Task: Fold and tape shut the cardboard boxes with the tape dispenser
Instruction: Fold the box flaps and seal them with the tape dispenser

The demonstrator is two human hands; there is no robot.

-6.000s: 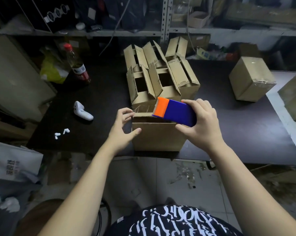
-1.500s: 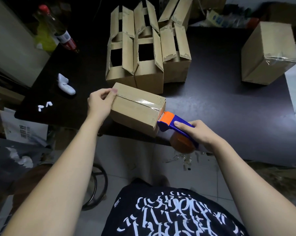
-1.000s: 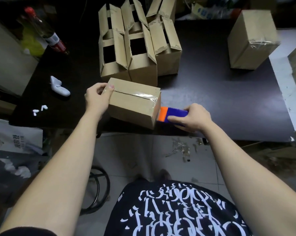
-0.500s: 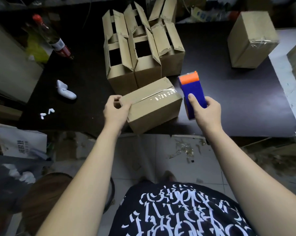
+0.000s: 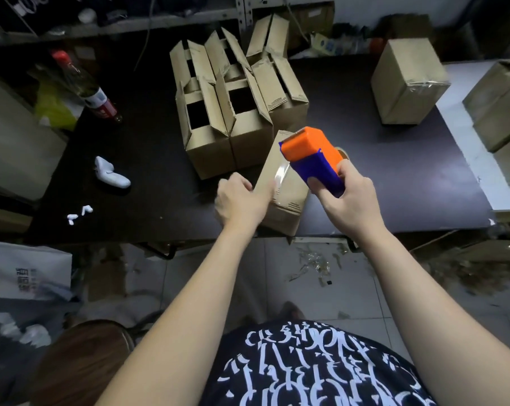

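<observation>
While the left hand holds the box, the right hand grips the tape dispenser.

The dark table bears cardboard boxes, a bottle and earbuds.

Dark matte tabletop, dimly lit. Grey metal shelving rack behind. Pale tiled floor, strewn with scraps. White side surface at right.

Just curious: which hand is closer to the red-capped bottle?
Left. The left hand is on the near box, right of the bottle; the right hand holds the tape dispenser farther right.
</observation>
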